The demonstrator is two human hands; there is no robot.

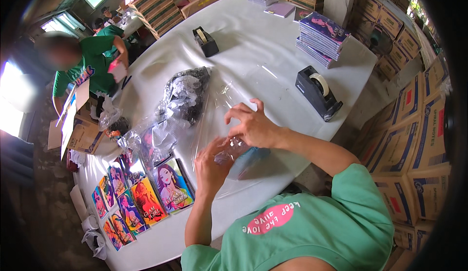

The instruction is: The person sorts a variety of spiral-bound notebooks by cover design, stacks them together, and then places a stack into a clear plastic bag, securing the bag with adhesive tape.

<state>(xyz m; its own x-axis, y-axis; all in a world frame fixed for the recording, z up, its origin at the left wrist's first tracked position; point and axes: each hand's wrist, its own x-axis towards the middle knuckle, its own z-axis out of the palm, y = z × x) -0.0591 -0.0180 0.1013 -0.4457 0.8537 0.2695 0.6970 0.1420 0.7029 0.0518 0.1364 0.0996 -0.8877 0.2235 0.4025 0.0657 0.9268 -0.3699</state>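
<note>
Head view: clear plastic film (233, 150), crumpled, between the hands at the near side of a white-covered table (273, 83). Bluish wrapped item (252, 161), beneath the film and right forearm; contents cannot be told.

Left hand (212, 161): fingers bent, at the film's left; whether it grips cannot be told. Right hand (251, 126): fingers crooked and spread, above the film; grip likewise unclear.

Left of the hands: spiral notebook (173, 185) with illustrated cover, beside smaller colourful illustrated booklets (147, 202); beyond, crumpled black-and-clear plastic (187, 93). Right: black tape dispenser (319, 93); notebook stack (321, 36) farther back. Second tape dispenser (205, 42), toward the far side.

Surroundings: open cardboard box (84, 135), left; co-worker in green shirt (95, 59), beside it; stacked cartons (407, 125), right.
</note>
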